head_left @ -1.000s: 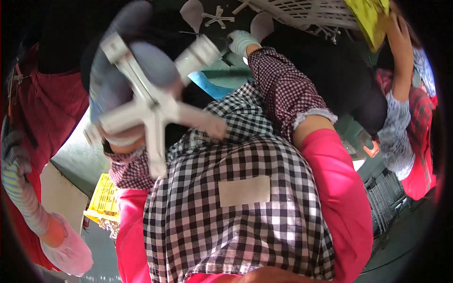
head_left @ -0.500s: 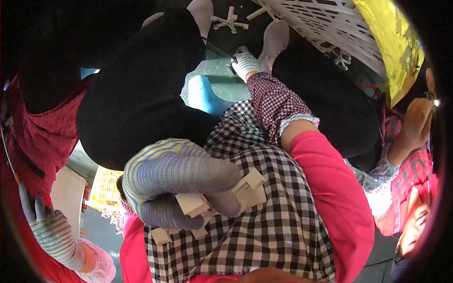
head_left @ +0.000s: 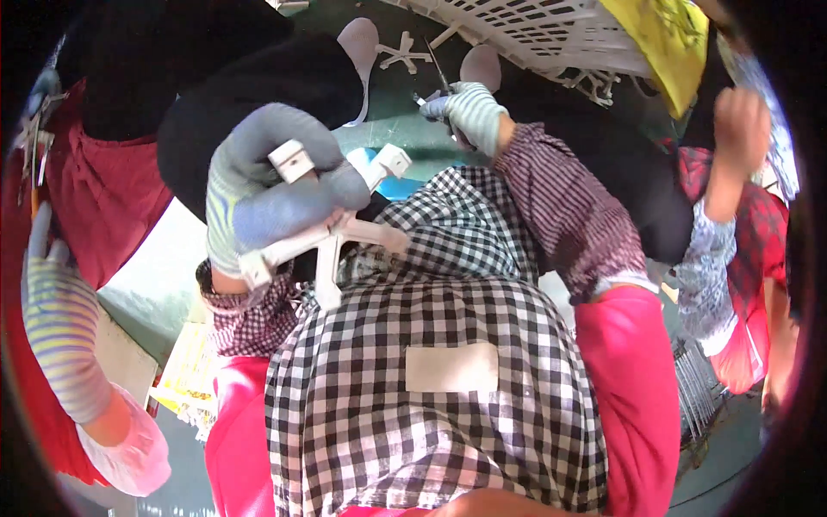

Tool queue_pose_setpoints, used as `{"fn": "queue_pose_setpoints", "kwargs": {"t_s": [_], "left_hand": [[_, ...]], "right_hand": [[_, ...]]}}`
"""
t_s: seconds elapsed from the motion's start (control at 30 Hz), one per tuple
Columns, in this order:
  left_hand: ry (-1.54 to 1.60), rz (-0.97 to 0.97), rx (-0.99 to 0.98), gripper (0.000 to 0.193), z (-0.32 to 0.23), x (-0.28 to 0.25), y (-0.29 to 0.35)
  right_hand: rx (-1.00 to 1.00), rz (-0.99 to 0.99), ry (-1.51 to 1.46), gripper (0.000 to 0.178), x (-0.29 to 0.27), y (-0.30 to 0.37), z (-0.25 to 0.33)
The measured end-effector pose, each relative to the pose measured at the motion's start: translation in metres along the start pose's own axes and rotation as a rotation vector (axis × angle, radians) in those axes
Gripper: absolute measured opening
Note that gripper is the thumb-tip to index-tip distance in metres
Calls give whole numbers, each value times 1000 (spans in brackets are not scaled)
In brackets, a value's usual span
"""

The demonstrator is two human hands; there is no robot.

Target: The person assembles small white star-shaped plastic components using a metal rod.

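My left hand (head_left: 271, 194), in a grey-blue striped knit glove, is closed around a white star-shaped plastic base (head_left: 329, 263). Several arms with block-like ends stick out between and below its fingers, and the glove hides part of the hub. Farther off to the right, my right hand (head_left: 475, 114), in a striped glove, is wrapped round a thin dark blade-like tool (head_left: 438, 67) that points up and away. The tool's handle is mostly hidden, and the two hands are well apart. Below the base lies my black-and-white checked apron (head_left: 431, 319).
A similar white base (head_left: 403, 53) lies on the green floor. Beyond stands a white slatted crate (head_left: 534, 34) with a yellow sheet (head_left: 668, 52) at its side. A co-worker's gloved hand (head_left: 65, 302) is at far left, another person's bare hand (head_left: 741, 129) at far right. A yellow basket (head_left: 185, 370) sits lower left.
My left hand has lifted the white base up and away from my lap, and turned it. My right hand has shifted slightly, and the tool now points upward. A pale rectangle on the apron is uncovered.
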State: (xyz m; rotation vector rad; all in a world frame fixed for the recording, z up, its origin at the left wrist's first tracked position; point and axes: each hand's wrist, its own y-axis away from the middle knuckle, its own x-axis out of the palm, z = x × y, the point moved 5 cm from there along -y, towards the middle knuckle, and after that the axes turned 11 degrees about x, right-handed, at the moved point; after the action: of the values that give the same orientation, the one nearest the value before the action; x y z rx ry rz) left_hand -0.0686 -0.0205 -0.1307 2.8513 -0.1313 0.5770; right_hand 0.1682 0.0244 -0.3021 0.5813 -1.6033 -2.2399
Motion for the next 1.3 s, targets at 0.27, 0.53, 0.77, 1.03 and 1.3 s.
{"fn": "queue_pose_setpoints", "kwargs": {"t_s": [0.27,0.53,0.77,1.03,1.3], "left_hand": [[-28,142,-285,54,66,36,1],[-45,279,-126,44,76,52,-14],[-177,500,-159,35,79,54,-22],[-261,603,-97,26,76,56,-25],[-124,561,-104,24,84,53,-21]], "right_hand": [[-383,17,-147,34,-10,138,33],[-337,83,-173,34,-7,149,11],[-288,177,-199,42,-2,157,-4],[-244,254,-293,37,3,160,1],[-238,245,-275,35,5,156,-1]]}}
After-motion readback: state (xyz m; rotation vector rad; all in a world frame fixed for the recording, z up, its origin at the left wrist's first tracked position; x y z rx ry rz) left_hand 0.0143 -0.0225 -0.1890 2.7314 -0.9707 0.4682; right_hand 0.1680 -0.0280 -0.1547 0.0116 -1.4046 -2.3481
